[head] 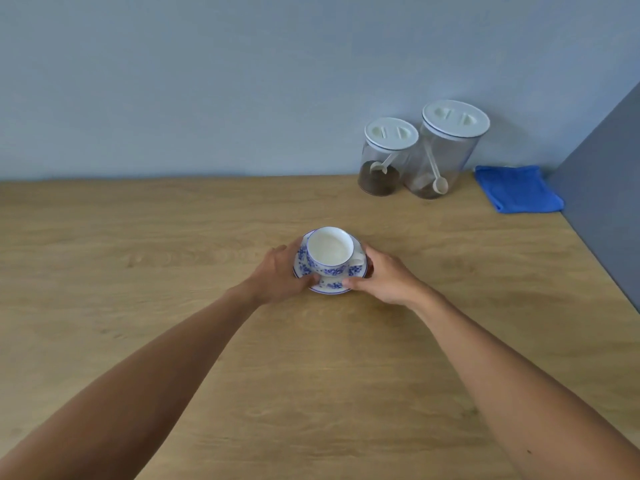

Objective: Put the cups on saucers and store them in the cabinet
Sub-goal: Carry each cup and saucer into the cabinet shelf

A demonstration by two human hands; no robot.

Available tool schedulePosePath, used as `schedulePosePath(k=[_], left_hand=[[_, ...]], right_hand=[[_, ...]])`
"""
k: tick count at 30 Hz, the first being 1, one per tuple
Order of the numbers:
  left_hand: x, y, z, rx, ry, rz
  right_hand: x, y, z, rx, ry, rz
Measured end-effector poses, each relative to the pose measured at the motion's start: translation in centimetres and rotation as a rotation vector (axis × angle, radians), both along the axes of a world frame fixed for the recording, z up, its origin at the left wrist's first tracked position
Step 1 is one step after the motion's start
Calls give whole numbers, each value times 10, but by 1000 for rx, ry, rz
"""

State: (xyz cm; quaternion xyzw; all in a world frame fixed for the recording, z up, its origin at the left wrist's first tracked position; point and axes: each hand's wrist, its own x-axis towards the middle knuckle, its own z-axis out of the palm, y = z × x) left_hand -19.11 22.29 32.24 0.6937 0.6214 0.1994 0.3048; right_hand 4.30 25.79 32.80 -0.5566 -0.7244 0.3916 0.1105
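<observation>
A white cup (329, 252) with a blue flower pattern stands upright on a matching saucer (332, 288) in the middle of the wooden counter. Its handle points right. My left hand (278, 273) grips the saucer's left rim, thumb on the near edge. My right hand (384, 276) grips the right rim, thumb on the near edge too. Whether the saucer rests on the counter or is lifted just off it I cannot tell. No cabinet is in view.
Two clear jars with white lids (388, 157) (445, 150), each with a scoop inside, stand against the back wall at the right. A folded blue cloth (516, 189) lies beside them. A grey panel (602, 216) bounds the counter (173, 258) on the right.
</observation>
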Motion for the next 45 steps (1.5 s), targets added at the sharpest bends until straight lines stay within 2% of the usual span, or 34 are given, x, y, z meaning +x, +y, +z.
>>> schedulePosePath(k=[11,20,32,45], left_hand=[[10,-7,6,18,-95,4],[61,-51,22,21,-145,-7],[161,-172,47,9,-231,-41],[191,-297,28,-6,-181,-73]], right_hand=[[-4,-10,2,-4,162,-130],[45,-60,13,-57,304,-258],[144,-185,41,-40,310,-277],[180,-328,23,-65,405,-357]])
